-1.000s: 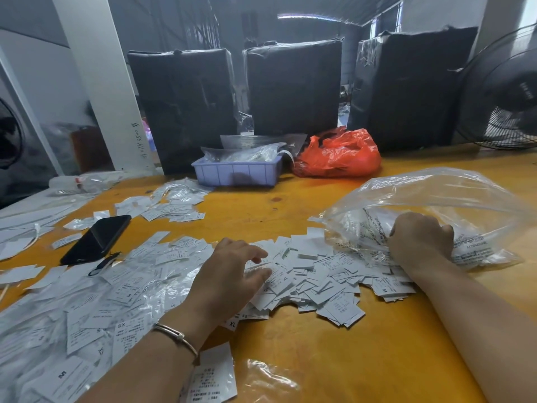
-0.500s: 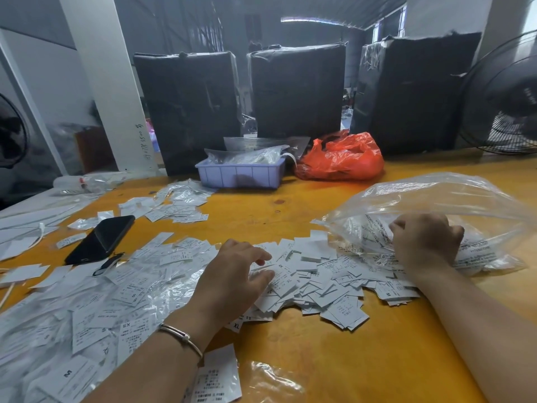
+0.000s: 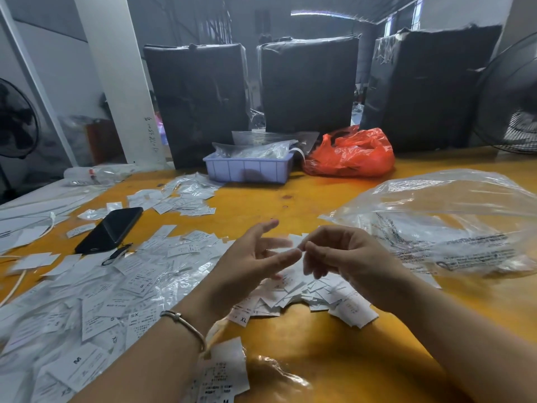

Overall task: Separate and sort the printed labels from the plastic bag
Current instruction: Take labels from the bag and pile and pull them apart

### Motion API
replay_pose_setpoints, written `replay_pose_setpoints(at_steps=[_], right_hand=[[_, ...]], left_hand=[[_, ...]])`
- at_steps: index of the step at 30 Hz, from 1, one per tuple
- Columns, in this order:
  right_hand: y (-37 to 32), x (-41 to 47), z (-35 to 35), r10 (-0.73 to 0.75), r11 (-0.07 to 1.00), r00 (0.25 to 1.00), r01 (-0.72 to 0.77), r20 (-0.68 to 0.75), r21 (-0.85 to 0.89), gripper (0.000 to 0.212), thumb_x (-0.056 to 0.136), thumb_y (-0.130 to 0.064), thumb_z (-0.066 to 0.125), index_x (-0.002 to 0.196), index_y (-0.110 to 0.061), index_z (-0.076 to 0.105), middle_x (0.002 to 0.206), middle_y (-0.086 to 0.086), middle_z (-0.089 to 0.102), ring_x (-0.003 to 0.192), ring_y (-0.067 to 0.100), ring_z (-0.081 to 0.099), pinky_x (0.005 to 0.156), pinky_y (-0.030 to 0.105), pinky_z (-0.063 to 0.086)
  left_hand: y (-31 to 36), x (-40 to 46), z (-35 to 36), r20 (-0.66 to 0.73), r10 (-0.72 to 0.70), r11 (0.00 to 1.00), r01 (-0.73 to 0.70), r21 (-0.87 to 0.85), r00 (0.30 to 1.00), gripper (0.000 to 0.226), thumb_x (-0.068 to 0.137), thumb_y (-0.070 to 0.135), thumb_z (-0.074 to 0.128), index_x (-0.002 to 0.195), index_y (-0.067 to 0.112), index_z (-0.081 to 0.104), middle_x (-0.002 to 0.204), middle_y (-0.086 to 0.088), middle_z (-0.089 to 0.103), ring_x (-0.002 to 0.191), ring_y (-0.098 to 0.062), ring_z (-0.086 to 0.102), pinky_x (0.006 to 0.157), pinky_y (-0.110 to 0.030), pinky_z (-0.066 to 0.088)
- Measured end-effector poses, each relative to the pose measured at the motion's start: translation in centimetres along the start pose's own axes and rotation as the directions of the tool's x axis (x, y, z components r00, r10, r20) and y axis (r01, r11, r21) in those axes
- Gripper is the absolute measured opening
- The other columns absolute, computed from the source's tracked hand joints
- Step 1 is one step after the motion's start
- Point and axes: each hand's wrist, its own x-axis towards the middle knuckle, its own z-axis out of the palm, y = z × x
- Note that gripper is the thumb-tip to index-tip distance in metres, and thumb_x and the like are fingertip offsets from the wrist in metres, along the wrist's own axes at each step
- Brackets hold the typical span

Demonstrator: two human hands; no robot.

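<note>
Both hands hovered together above the heap of printed labels point(image 3: 293, 289); the right hand point(image 3: 345, 257) pinched something small and blurred, the left hand point(image 3: 250, 263) lay open-fingered beside it. Just right sat the clear plastic bag point(image 3: 447, 222) on the yellow table point(image 3: 334, 353).

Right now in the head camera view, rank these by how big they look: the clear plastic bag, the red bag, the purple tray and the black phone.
1. clear plastic bag, largest, though nearer the camera
2. red bag
3. purple tray
4. black phone, close to the tray; nearness makes that pair unsure
</note>
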Motion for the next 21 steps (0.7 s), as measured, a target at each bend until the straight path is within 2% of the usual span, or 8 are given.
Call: replay_pose_setpoints(at_steps=[4, 8, 10, 12, 15, 17, 19, 21], right_hand=[[0.1, 0.0, 0.6, -0.047, 0.999, 0.999, 0.047, -0.017, -0.013, 0.024, 0.079, -0.017, 0.065, 0.093, 0.002, 0.069, 0.069, 0.019, 0.067, 0.064, 0.028, 0.057, 0.061, 0.031, 0.046], [0.6, 0.0, 1.0, -0.094, 0.973, 0.982, 0.055, -0.164, -0.226, 0.014, 0.084, -0.016, 0.067, 0.092, -0.005, 0.07, 0.074, 0.011, 0.071, 0.065, 0.019, 0.063, 0.061, 0.027, 0.048], [1.0, 0.1, 0.9, -0.18, 0.833, 0.956, 0.023, -0.232, -0.552, 0.009, 0.085, -0.019, 0.069, 0.093, -0.015, 0.071, 0.078, -0.001, 0.071, 0.07, 0.009, 0.064, 0.065, 0.029, 0.052], [1.4, 0.2, 1.0, -0.196, 0.625, 0.961, -0.03, -0.194, -0.78, 0.022, 0.082, -0.033, 0.071, 0.103, -0.024, 0.069, 0.093, -0.01, 0.067, 0.085, 0.005, 0.058, 0.076, 0.03, 0.05], [1.7, 0.3, 1.6, -0.078, 0.429, 0.994, -0.038, -0.08, -0.902, 0.052, 0.074, -0.062, 0.065, 0.119, -0.036, 0.062, 0.115, -0.014, 0.055, 0.108, 0.006, 0.043, 0.093, 0.032, 0.039], [1.8, 0.5, 2.0, -0.022, 0.325, 0.998, -0.053, -0.063, -0.944, 0.062, 0.071, -0.073, 0.058, 0.123, -0.039, 0.059, 0.121, -0.014, 0.049, 0.115, 0.008, 0.036, 0.097, 0.034, 0.034], [1.8, 0.6, 2.3, -0.009, 0.283, 0.996, -0.079, -0.085, -0.956, 0.061, 0.072, -0.072, 0.058, 0.121, -0.036, 0.061, 0.123, -0.013, 0.047, 0.117, 0.01, 0.033, 0.096, 0.034, 0.031], [1.7, 0.6, 2.4, -0.007, 0.317, 0.995, -0.091, -0.098, -0.944, 0.056, 0.073, -0.067, 0.062, 0.117, -0.033, 0.063, 0.121, -0.013, 0.048, 0.117, 0.01, 0.033, 0.095, 0.033, 0.029]], left_hand=[[0.4, -0.2, -0.3, 0.069, -0.037, 0.98, 0.05, -0.195, 0.997, 0.062, 0.066, 0.026, 0.079, 0.125, 0.016, 0.058, 0.092, -0.003, 0.075, 0.086, -0.015, 0.07, 0.07, -0.027, 0.05], [0.3, -0.3, -1.0, -0.058, -0.011, 0.981, -0.001, -0.194, 0.998, 0.024, 0.064, 0.028, 0.076, 0.086, 0.018, 0.077, 0.076, 0.0, 0.072, 0.069, -0.006, 0.062, 0.071, -0.027, 0.044], [0.1, -0.1, -1.2, -0.206, -0.009, 0.986, -0.026, -0.164, 0.978, 0.021, 0.064, 0.03, 0.075, 0.081, 0.017, 0.077, 0.071, 0.003, 0.071, 0.062, -0.001, 0.058, 0.066, -0.024, 0.044], [-0.3, 0.1, -1.3, -0.341, 0.001, 0.991, -0.045, -0.123, 0.94, 0.02, 0.07, 0.029, 0.076, 0.082, 0.014, 0.074, 0.065, 0.006, 0.069, 0.056, 0.002, 0.056, 0.057, -0.015, 0.045], [-0.6, 0.3, -1.4, -0.417, 0.023, 0.993, -0.069, -0.095, 0.909, 0.011, 0.085, 0.021, 0.07, 0.085, 0.011, 0.065, 0.063, 0.006, 0.065, 0.054, -0.003, 0.059, 0.051, -0.013, 0.045], [-0.7, 0.3, -1.3, -0.417, 0.028, 0.994, -0.069, -0.082, 0.909, 0.005, 0.088, 0.014, 0.067, 0.09, 0.014, 0.064, 0.074, 0.002, 0.069, 0.058, -0.007, 0.064, 0.052, -0.018, 0.047], [-0.7, 0.4, -1.3, -0.419, 0.023, 0.998, -0.047, -0.045, 0.908, 0.013, 0.085, 0.009, 0.07, 0.092, 0.018, 0.066, 0.083, -0.001, 0.072, 0.064, -0.006, 0.067, 0.056, -0.021, 0.047], [-0.8, 0.4, -1.3, -0.434, 0.013, 0.999, -0.028, -0.03, 0.901, 0.017, 0.081, 0.007, 0.074, 0.09, 0.019, 0.068, 0.083, -0.002, 0.073, 0.064, -0.001, 0.065, 0.057, -0.017, 0.047]])
